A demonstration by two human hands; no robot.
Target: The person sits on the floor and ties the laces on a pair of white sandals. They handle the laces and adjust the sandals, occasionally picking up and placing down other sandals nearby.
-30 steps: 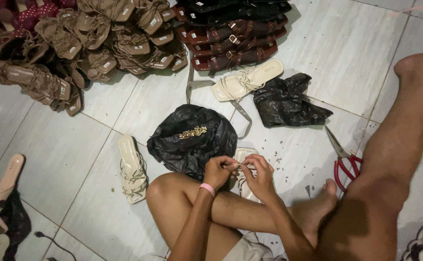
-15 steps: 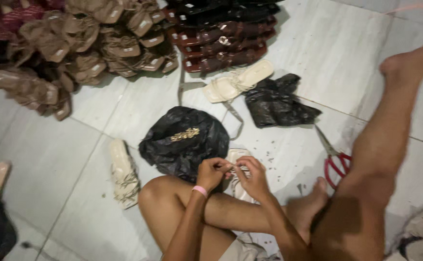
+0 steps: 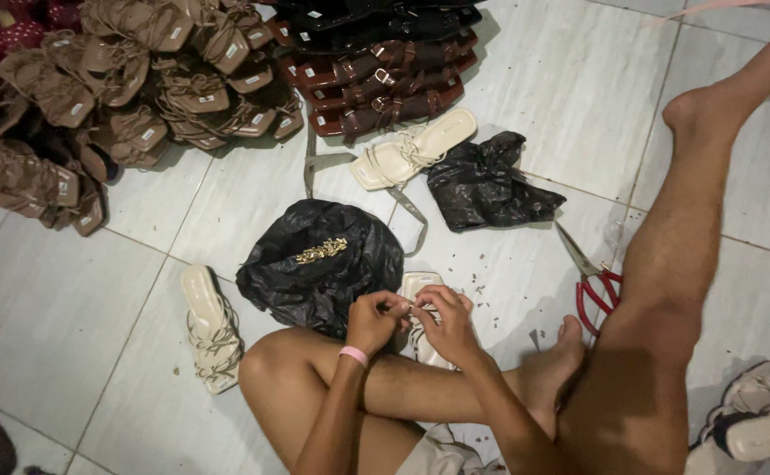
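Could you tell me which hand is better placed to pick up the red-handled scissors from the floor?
The right hand, probably. The scissors lie on the tiles on the person's right side, beside the right leg. The left hand would have to cross over.

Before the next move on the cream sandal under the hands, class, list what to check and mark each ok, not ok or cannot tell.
1. Both hands on the work: left hand and right hand meet over the sandal: ok.
2. Small piece pinched between fingertips: cannot tell.
3. Gold trim lies on the bag close by: ok.
4. Scissors lie on the floor beside the leg: ok.
5. Floor free of scraps: not ok, bits scattered.
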